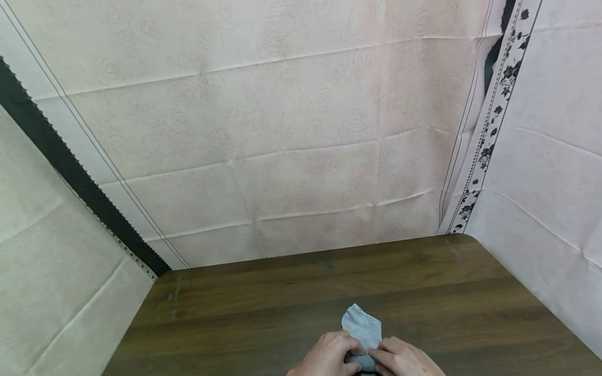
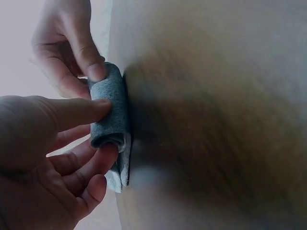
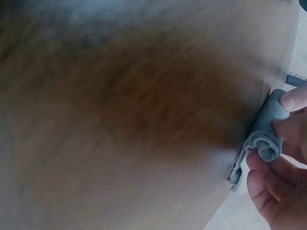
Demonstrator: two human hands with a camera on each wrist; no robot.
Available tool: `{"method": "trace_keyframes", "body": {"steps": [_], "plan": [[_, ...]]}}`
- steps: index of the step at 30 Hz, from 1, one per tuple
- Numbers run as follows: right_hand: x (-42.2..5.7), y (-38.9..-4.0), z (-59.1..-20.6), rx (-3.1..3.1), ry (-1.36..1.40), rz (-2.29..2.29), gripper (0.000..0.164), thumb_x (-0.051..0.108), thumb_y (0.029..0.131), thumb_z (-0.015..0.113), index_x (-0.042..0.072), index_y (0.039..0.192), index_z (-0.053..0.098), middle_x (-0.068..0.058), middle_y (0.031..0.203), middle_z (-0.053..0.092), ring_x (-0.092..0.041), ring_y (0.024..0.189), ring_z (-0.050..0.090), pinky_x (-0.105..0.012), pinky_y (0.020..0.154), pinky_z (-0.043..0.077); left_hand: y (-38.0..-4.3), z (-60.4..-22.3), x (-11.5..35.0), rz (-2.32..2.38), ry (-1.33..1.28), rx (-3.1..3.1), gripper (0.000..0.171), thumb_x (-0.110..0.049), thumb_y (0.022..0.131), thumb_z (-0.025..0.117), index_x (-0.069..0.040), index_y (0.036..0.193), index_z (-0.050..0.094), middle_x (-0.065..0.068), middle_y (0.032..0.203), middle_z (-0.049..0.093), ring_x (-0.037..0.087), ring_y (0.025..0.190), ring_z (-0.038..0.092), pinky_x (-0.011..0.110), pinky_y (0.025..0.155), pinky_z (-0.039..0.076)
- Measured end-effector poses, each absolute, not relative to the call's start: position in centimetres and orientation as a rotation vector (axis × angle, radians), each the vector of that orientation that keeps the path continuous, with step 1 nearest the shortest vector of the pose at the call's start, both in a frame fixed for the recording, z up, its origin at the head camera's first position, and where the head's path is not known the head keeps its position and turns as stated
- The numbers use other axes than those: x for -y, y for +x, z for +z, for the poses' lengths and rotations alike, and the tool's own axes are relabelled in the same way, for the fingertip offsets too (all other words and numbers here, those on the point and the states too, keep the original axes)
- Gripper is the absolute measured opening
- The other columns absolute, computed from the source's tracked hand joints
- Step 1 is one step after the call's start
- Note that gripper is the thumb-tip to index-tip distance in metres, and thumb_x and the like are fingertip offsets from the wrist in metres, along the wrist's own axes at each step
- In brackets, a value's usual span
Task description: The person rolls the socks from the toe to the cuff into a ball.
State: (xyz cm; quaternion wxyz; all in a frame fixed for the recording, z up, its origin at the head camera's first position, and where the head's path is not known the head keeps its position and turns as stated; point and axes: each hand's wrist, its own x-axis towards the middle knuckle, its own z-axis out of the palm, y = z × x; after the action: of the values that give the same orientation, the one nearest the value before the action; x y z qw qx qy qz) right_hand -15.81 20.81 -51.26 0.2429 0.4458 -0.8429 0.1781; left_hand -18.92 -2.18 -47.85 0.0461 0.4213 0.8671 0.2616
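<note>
A dark strip (image 1: 84, 180) at nine o'clock; pale patterned sheeting (image 1: 291, 125) at twelve; brown wooden tabletop (image 1: 235, 313) at six; towards five, my left hand (image 1: 331, 355) and right hand (image 1: 404, 360) both pinch a partly rolled blue-grey cloth (image 1: 363, 329); floral border (image 1: 495, 121) at two.

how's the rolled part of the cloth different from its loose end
The rolled part is wound into a compact roll, while the loose end is spread out unrolled. In the head view the rolled part looks a darker blue-grey, the loose end paler. The left hand and right hand grip the rolled part; the loose end sticks out beyond their fingers. Both belong to one cloth.
</note>
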Motion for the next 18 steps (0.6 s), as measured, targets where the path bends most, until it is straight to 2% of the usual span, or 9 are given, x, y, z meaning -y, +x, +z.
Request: {"method": "trace_keyframes", "body": {"steps": [4,10,18], "plan": [[-20.59,-15.72,-51.25,2.301,1.186,0.502,0.020,0.023,0.092,0.076,0.009,0.107,0.074,0.010,0.095,0.057,0.000,0.082,0.048,-0.008,0.067,0.034,-18.94,-47.65,2.18,0.825,1.245,-2.600,0.008,-0.014,0.090,0.077,-0.015,0.098,0.078,-0.017,0.086,0.064,-0.010,0.077,0.051,0.013,0.067,0.043],[-20.23,-15.34,-51.19,2.335,1.111,0.570,0.018,0.020,0.088,0.079,0.017,0.105,0.072,0.015,0.098,0.053,0.002,0.083,0.046,-0.007,0.069,0.034,-18.90,-47.63,2.34,0.844,1.252,-2.582,0.010,-0.015,0.093,0.073,-0.014,0.102,0.078,-0.015,0.090,0.068,-0.010,0.079,0.053,0.013,0.068,0.044],[-20.25,-15.41,-51.38,2.309,1.110,0.538,0.019,0.026,0.089,0.078,0.020,0.105,0.069,0.016,0.098,0.053,0.001,0.084,0.048,-0.009,0.070,0.035,-18.91,-47.71,2.28,0.836,1.204,-2.568,0.011,-0.014,0.095,0.071,-0.014,0.103,0.078,-0.017,0.091,0.068,-0.009,0.082,0.056,0.014,0.069,0.046]]}}
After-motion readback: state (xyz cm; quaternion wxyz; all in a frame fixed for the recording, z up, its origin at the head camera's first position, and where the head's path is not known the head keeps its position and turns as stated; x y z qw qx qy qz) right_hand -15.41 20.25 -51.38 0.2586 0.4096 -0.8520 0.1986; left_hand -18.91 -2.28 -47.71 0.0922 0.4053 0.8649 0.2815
